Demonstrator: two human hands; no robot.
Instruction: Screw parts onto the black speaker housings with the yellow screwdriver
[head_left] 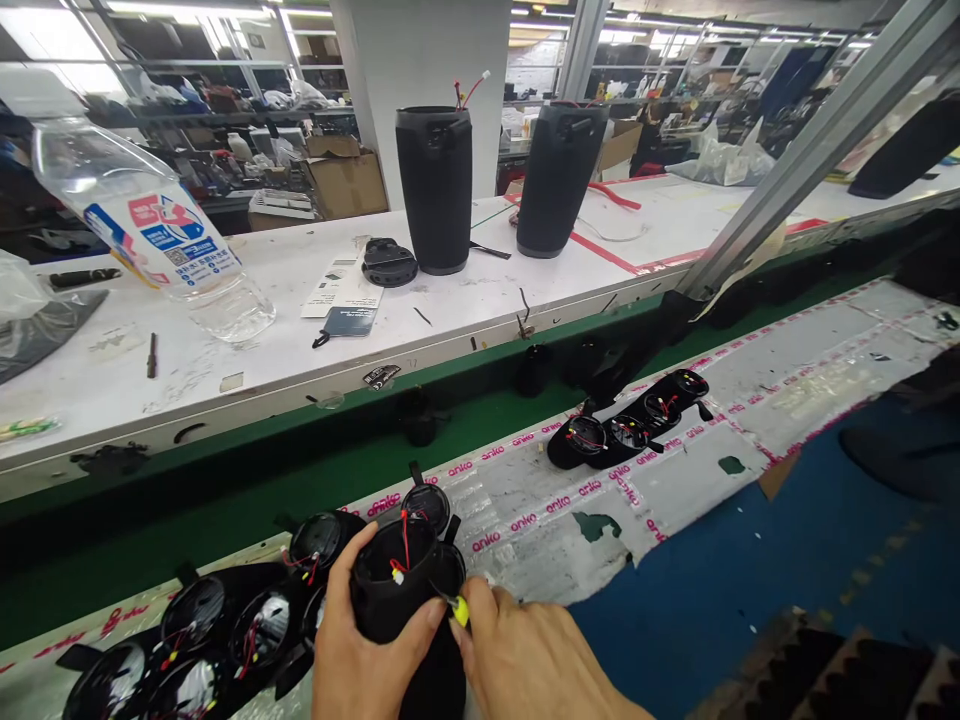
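Note:
My left hand (352, 640) is wrapped round a black cylindrical speaker housing (390, 600), its open end facing up. Red wires with a white connector (398, 576) show inside the opening. In my right hand (536, 650) is a small tool with a yellow handle (460, 610), its thin tip at the housing's rim near my left thumb. The tip's exact shape is too small to make out. Behind and to the left stand several similar black housings (199, 612) with wires showing in their open ends.
On the white bench (292, 370) are two upright black speaker bodies (435, 190), (562, 180), a tilted water bottle (161, 215), a black round part (388, 262) and a tag (351, 321). More housings (630, 425) stand on the lower covered surface (525, 540). A metal post (810, 145) slants at right.

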